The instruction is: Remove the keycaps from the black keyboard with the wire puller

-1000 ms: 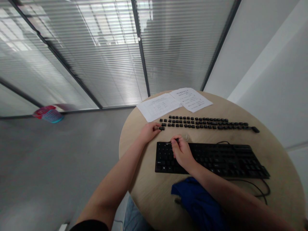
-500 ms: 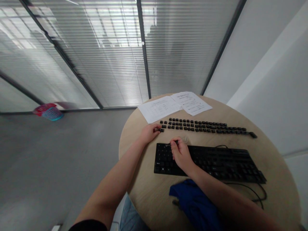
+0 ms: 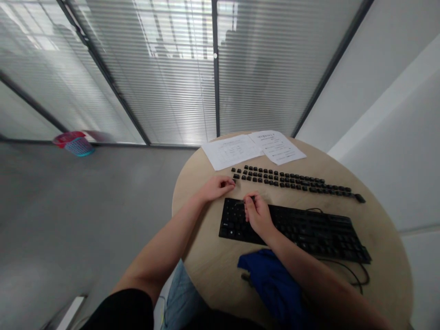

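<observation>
My left hand is at the left end of the rows of loose keycaps. Its thumb and fingers are pinched at a black keycap, which the fingertips partly hide. Over the upper left part of the black keyboard, my right hand is closed around a small dark tool with a thin metal tip pointing left. Most of that tool is hidden in the fist. Several black keycaps lie in long rows behind the keyboard.
Two printed sheets lie at the far edge of the round wooden table. A blue cloth is under my right forearm, and a black cable curls at the right. A red and blue basket stands on the floor.
The left hand's fingers have closed in on the end keycap of the front row. The right hand stays over the keyboard with its tool. The whole view has shifted slightly.
</observation>
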The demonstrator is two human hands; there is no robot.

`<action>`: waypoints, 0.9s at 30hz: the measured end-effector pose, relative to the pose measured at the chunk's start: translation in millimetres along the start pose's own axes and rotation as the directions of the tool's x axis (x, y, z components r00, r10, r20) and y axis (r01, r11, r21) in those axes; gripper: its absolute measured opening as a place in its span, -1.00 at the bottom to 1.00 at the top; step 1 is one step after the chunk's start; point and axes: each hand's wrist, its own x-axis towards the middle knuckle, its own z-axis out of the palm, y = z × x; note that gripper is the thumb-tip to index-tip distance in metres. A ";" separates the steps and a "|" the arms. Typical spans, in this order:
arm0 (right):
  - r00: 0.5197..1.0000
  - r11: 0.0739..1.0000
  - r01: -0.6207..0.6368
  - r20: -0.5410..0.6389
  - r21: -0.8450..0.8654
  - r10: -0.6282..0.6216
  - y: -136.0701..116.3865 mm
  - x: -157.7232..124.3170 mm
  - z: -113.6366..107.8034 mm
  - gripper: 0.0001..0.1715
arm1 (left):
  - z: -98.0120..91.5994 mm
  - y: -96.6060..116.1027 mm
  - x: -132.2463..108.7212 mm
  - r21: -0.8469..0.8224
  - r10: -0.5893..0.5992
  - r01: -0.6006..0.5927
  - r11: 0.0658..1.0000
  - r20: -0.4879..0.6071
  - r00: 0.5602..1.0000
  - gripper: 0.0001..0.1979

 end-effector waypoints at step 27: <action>0.904 0.908 0.270 0.408 -0.322 -0.124 -34.7 -3.3 -21.0 -0.78 | 26.9 18.1 5.0 0.161 0.168 -0.195 0.967 0.165 0.972 -0.68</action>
